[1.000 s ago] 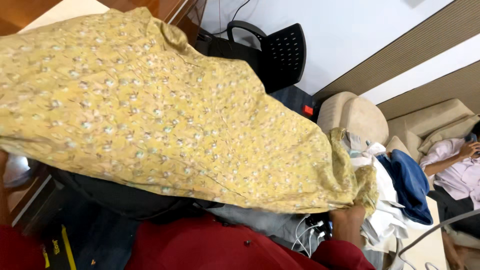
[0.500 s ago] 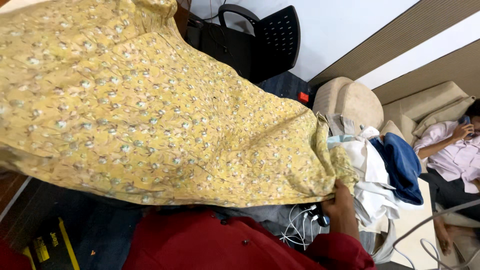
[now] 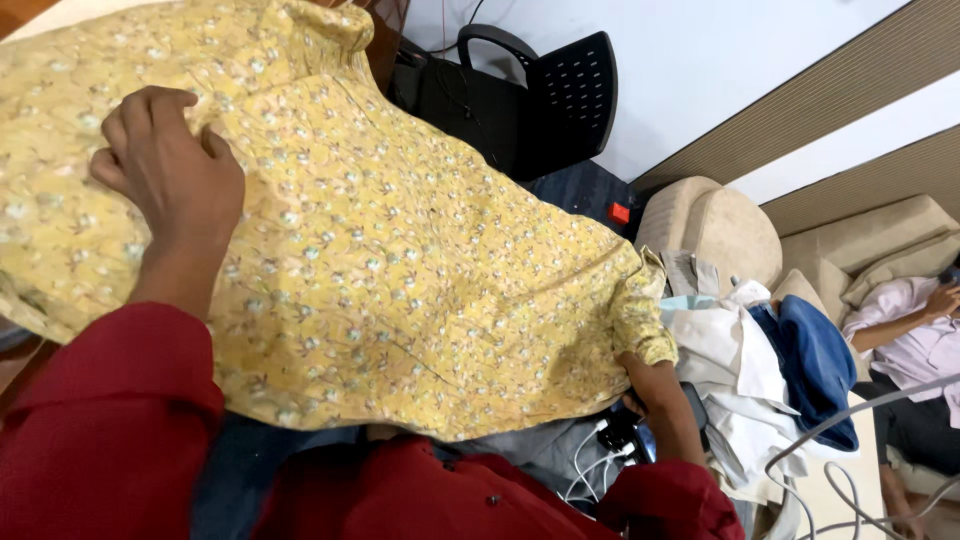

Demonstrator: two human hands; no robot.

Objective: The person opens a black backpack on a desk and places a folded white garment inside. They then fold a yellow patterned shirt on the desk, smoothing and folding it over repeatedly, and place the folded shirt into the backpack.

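Yellow floral garment [image 3: 400, 260]: spread wide across the centre, a gathered cuff at its 3 o'clock edge. Left hand [image 3: 165, 165]: at 9 o'clock, fingers curled, pressing on the cloth. Right hand [image 3: 650, 385]: at 4 o'clock, mostly hidden under the cuff; grip cannot be told. Black perforated chair [image 3: 565, 95]: at 1 o'clock. Heap of white and blue clothes [image 3: 775, 365]: at 4 o'clock. Beige sofa [image 3: 715, 215]: at 3 o'clock.

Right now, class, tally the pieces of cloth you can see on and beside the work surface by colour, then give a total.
Yellow flowered garment: 1
White cloths in the pile: 1 bundle, separate pieces cannot be told
Blue cloth: 1
Grey cloth under the yellow one: 1
Total: 4
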